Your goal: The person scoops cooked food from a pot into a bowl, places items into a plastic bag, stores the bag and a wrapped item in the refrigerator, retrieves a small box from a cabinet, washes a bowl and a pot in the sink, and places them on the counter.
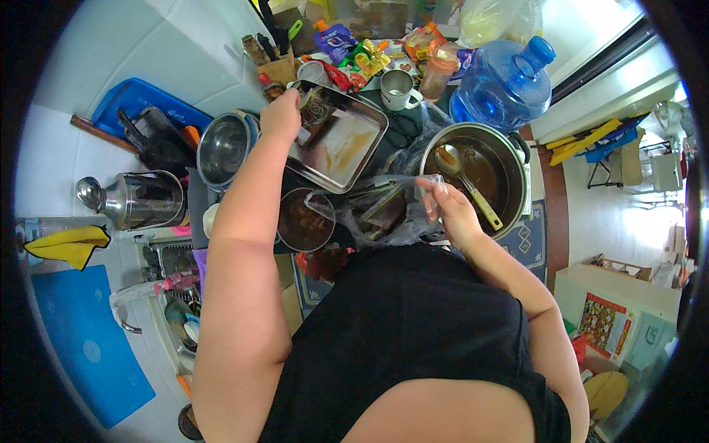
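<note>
My left hand (281, 117) is at the left end of a rectangular steel tray (359, 148). Its fingers curl over the rim beside a dark item (317, 109) inside; what they grip is hidden. Brown liquid streaks the tray's bottom. My right hand (455, 209) pinches the edge of a clear plastic bag (410, 235), which holds something dark and rests near the counter's front. To the right of the bag stands a large steel pot (501, 158) of brown liquid, a ladle (481, 204) with a yellow handle leaning in it. A smaller pot (307, 219) with brown contents is left of the bag.
Behind the tray are a white mug (397, 91), sauce pouches (365, 61), a lidded jar (439, 75) and a knife block (277, 66). A big blue water bottle (493, 83) stands at the back right. Steel bowls (223, 149) and a steel canister (147, 199) are left.
</note>
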The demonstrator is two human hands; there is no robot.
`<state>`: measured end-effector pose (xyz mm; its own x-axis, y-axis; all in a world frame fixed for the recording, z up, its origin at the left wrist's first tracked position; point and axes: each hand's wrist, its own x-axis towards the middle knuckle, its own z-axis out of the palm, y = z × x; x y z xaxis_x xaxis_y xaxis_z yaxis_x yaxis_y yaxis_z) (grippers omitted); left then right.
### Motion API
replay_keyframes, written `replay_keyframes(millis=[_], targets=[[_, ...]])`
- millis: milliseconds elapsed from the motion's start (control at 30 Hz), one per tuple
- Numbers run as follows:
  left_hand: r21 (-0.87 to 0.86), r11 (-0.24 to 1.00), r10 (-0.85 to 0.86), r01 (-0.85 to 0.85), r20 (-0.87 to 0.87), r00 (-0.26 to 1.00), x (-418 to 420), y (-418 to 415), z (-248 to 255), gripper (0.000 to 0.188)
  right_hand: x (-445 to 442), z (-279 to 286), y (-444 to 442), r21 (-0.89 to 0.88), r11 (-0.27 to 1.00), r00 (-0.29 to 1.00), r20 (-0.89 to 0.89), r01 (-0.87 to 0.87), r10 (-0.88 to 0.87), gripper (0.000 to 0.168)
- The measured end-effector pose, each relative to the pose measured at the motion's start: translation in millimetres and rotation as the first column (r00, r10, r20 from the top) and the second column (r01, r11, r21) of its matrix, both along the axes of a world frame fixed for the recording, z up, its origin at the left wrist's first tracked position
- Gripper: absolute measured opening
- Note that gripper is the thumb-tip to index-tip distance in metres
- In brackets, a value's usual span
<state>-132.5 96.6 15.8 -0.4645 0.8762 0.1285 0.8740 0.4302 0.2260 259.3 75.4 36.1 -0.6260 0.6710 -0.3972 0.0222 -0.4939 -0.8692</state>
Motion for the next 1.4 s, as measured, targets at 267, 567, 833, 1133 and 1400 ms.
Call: replay_keyframes(millis=[267, 567, 833, 1133, 1400], targets=[[-0.042, 0.997, 0.057, -0.066, -0.189, 0.980, -13, -2, 0, 0.017, 1, 0, -1, 0.007, 1.000, 0.999, -0.032, 0.010, -0.009, 0.041], [-0.021, 0.999, 0.022, -0.026, -0.174, 0.984, -25, -7, -11, 0.016, 1, 1, -4, 0.035, 0.999, 1.000, 0.011, 0.004, -0.005, 0.042], [0.064, 0.966, -0.251, 0.251, -0.008, 0.968, 14, -30, 34, 0.008, 3, -2, -5, 0.031, 0.999, 1.000, -0.007, -0.013, 0.013, 0.043], [0.290, 0.826, -0.531, 0.482, 0.117, 0.839, 91, -109, 125, 0.009, 1, -3, -6, 0.052, 0.998, 0.999, -0.031, -0.036, 0.038, 0.042], [0.155, 0.828, -0.561, 0.539, 0.234, 0.794, 172, -129, 24, 0.006, 1, 0, -8, 0.023, 0.999, 0.999, -0.022, -0.048, 0.049, 0.040]])
